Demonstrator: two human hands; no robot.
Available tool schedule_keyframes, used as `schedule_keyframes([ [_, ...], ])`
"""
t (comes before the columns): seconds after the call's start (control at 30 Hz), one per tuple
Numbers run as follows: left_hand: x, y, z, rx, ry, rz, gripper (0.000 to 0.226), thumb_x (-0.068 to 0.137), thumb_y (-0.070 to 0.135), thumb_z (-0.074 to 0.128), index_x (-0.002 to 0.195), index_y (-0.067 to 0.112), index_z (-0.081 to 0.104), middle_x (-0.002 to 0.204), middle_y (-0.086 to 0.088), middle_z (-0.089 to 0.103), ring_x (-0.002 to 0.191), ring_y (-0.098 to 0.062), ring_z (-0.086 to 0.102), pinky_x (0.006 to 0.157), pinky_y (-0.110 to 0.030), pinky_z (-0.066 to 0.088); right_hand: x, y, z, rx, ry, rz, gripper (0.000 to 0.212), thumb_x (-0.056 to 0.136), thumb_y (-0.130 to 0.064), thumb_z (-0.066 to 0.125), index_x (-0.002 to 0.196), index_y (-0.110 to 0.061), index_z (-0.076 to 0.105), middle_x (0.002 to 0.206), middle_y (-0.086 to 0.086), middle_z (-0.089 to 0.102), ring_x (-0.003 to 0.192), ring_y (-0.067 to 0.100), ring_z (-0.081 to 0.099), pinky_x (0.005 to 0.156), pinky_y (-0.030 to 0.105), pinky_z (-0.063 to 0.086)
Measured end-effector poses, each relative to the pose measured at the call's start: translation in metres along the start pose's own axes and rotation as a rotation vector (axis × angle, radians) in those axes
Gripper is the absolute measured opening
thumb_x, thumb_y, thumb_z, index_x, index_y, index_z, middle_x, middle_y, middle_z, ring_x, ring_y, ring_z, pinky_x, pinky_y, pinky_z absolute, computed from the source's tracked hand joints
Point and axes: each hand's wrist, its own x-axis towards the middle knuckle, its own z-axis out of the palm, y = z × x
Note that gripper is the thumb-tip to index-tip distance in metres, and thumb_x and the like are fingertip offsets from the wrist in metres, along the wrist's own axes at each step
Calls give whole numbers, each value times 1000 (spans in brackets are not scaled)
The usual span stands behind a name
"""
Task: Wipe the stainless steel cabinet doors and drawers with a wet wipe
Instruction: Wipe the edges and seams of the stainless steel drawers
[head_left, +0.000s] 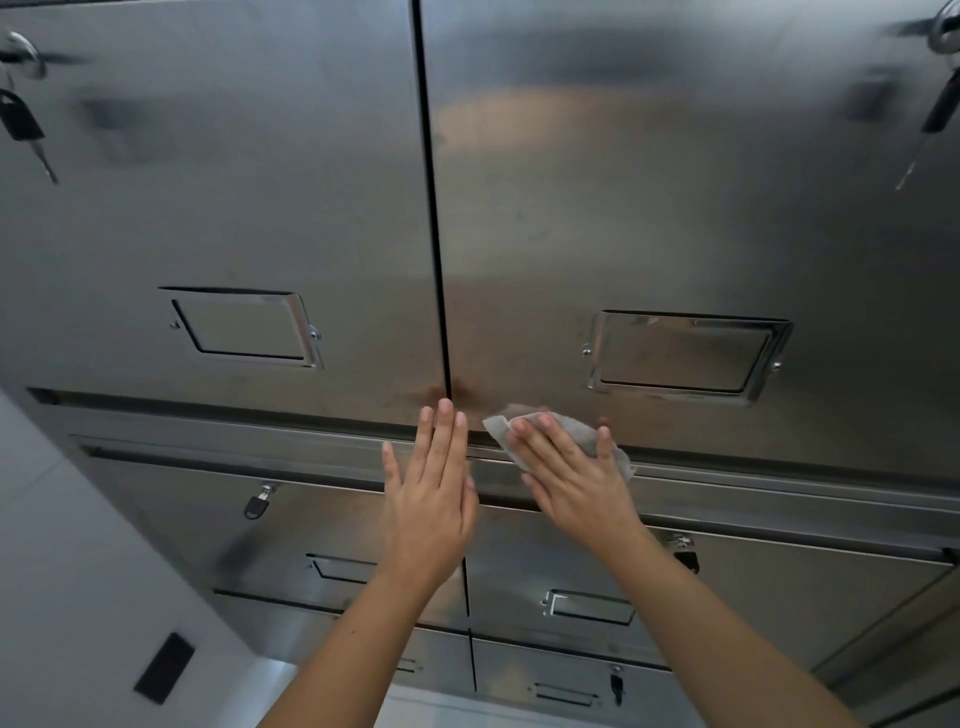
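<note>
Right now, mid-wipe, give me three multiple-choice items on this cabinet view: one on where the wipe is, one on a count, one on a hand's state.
1. Where is the wet wipe?
A) low on the right door
B) on the floor
C) hanging from a key

2. How many keys hang at the top corners of the view?
A) none
B) one
C) two

3. How is the left hand?
A) flat, fingers straight, holding nothing
B) gripping a key
C) pinching the wipe

Answers:
1 A, the right hand presses it near that door's bottom edge.
2 C, the left key and the right key hang there.
3 A, its fingers lie straight over the door seam.
</note>
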Motion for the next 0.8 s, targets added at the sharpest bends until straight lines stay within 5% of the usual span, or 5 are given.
schedule_keyframes([
  [0.17,14,25,5,-29,41,60,67,90,22,31,150,13,3,157,3,-10,144,-15,-1,113,-49,2,6,6,2,-12,33,-19,64,96,-38,29,150,-18,1,156,4,-13,144,19,-6,109,54,-7],
  [0.57,37,94,26,-73,75,307,71,89,24,35,150,14,0,158,0,-9,145,-18,0,113,-50,0,-75,86,-9,1,-15,196,59,99,-38,21,149,-17,-3,156,3,-14,143,21,-8,112,48,-9],
  [0.8,38,133,38,-49,84,287,71,88,24,35,150,12,1,157,-1,-14,144,-19,-6,112,-53,-3,-108,109,-15,7,-109,396,61,99,-42,15,147,-18,-14,154,2,-23,142,18,-15,112,47,-9],
])
